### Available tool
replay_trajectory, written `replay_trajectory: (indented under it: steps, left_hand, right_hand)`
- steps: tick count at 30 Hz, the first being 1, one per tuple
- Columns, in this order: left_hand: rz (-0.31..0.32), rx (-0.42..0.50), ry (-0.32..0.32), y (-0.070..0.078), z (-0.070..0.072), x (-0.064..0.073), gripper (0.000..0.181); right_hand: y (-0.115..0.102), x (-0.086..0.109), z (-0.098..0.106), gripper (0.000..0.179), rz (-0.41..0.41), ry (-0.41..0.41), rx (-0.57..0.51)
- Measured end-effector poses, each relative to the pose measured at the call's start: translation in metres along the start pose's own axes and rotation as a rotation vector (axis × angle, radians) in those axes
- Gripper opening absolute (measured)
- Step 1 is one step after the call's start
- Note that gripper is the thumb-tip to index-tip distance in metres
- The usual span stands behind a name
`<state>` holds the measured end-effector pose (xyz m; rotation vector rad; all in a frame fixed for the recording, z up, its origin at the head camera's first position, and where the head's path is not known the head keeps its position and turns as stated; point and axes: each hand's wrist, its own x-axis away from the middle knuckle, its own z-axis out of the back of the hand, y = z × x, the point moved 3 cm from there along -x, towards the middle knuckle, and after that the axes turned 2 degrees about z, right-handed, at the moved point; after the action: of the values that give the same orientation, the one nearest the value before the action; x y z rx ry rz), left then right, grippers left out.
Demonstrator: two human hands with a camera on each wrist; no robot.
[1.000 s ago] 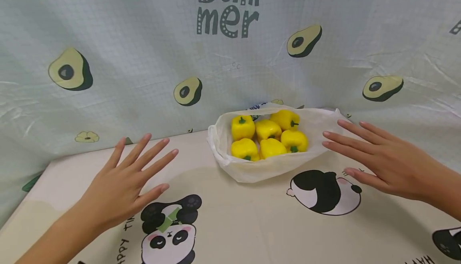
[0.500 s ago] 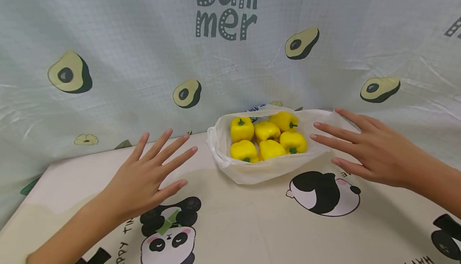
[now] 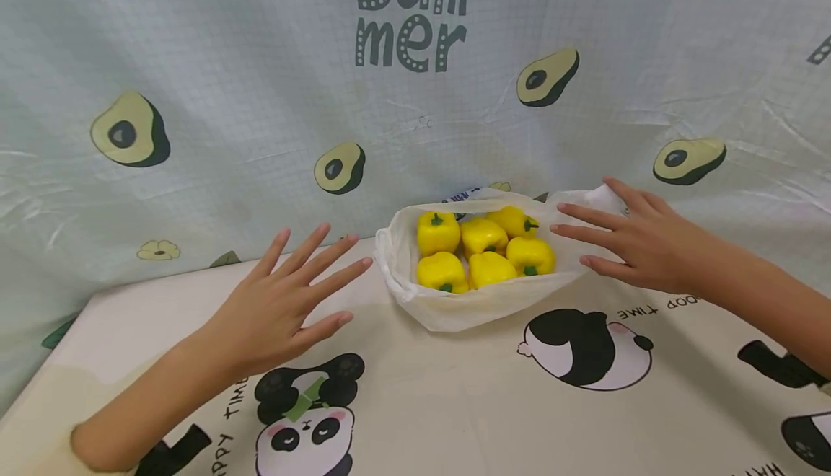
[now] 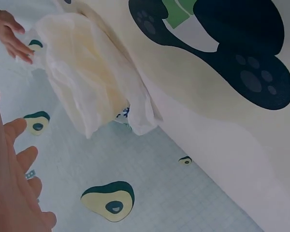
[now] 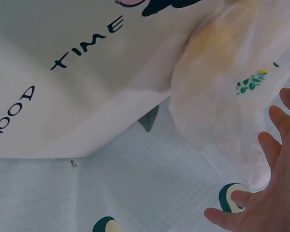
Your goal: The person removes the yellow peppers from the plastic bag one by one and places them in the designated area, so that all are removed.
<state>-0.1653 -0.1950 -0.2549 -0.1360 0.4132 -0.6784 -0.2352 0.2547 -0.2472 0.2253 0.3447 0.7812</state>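
Observation:
A white plastic bag lies at the back of the table with its mouth open towards me. Inside sit several yellow bell peppers with green stems. My left hand hovers to the left of the bag, its fingers spread and holding nothing. At the bag's right end my right hand is raised, fingers spread and reaching over the plastic; whether they touch it I cannot tell. In the right wrist view the bag's outer side shows a green leaf print beside the fingertips. The left wrist view shows the bag from its left side.
A cream table cover printed with pandas lies under the bag. Behind the table's back edge hangs a pale curtain with avocado prints and lettering. The bag sits close against this curtain.
Both hands have moved inward and forward: the left one to the right, towards the bag, the right one to the left, over the bag's right end. Peppers remain in place.

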Motion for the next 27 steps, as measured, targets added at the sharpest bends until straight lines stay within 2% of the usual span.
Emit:
replay_trajectory:
  steps: [2,4,10,14,18,22,27]
  left_hand:
    - [-0.005,0.005,-0.007,0.0,0.001,-0.001,0.065]
    - [-0.01,0.008,-0.014,0.001,0.001,-0.002,0.064]
    - [0.0,0.069,-0.068,0.002,-0.002,-0.011,0.063]
    - [0.01,0.135,-0.121,0.002,-0.008,-0.024,0.061]
    - [0.001,0.221,-0.144,0.002,-0.011,-0.038,0.057]
    - [-0.006,0.339,-0.157,0.001,-0.012,-0.056,0.053]
    - [-0.005,0.443,-0.183,0.0,-0.01,-0.081,0.051]
  right_hand:
    - [0.005,-0.004,-0.004,0.061,0.003,-0.024,0.013]
    - [0.009,-0.009,-0.007,0.06,0.034,-0.011,0.021]
    - [0.018,-0.023,-0.011,0.066,0.313,0.137,0.081]
    - [0.014,-0.03,-0.011,0.067,0.441,0.146,0.066]
    - [0.009,-0.032,-0.01,0.057,0.433,0.113,0.064]
    - [0.008,-0.034,-0.01,0.051,0.379,0.066,0.139]
    - [0.015,-0.04,-0.008,0.048,0.223,-0.049,0.257]
